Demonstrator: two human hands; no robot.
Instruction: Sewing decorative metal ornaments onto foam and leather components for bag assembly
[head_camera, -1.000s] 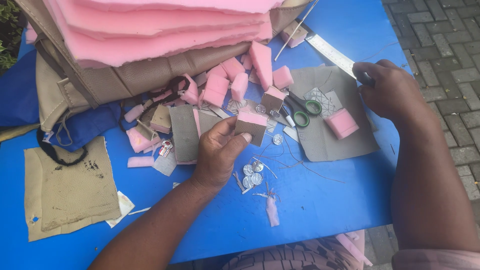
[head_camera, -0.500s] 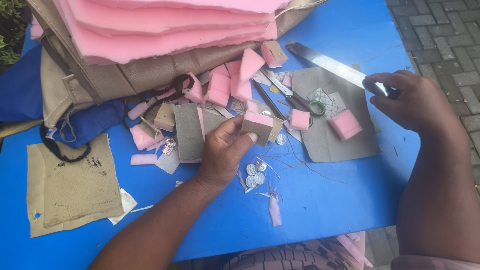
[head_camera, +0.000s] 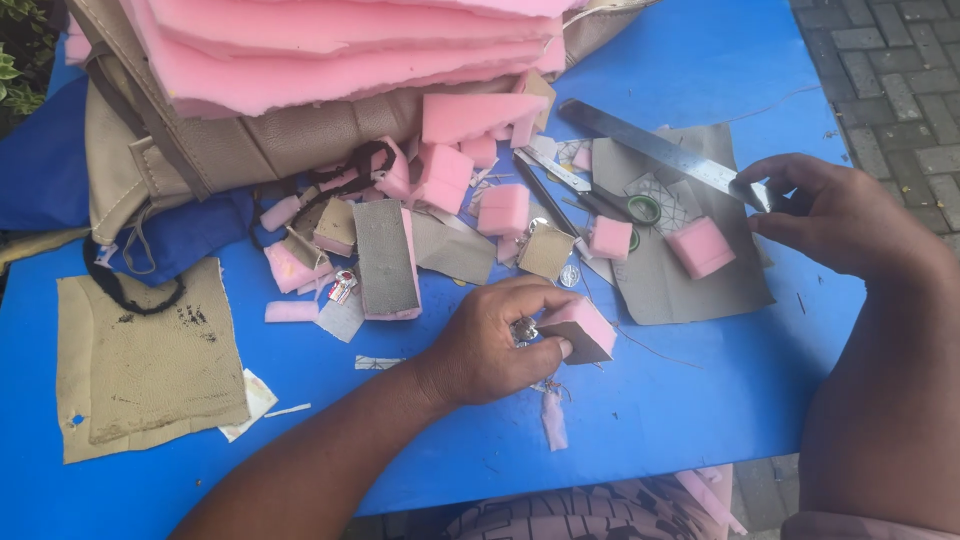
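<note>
A small pink foam block with a tan leather face (head_camera: 585, 328) rests on the blue desk (head_camera: 700, 400), pinched at its near end between the thumb and fingers of the left hand (head_camera: 495, 345), whose grip is clamped on it. Small silver metal pieces (head_camera: 524, 328) lie just under those fingers. Farther right, the right hand (head_camera: 840, 215) has its grip closed around one end of a long flat steel ruler (head_camera: 660, 150), which slants across a grey leather sheet (head_camera: 700, 270). A pink foam cube (head_camera: 700, 247) sits on that sheet. Green-handled scissors (head_camera: 640, 208) lie beside it. Thick pink foam slabs (head_camera: 330, 50) are stacked on a tan leather bag (head_camera: 250, 150) behind.
</note>
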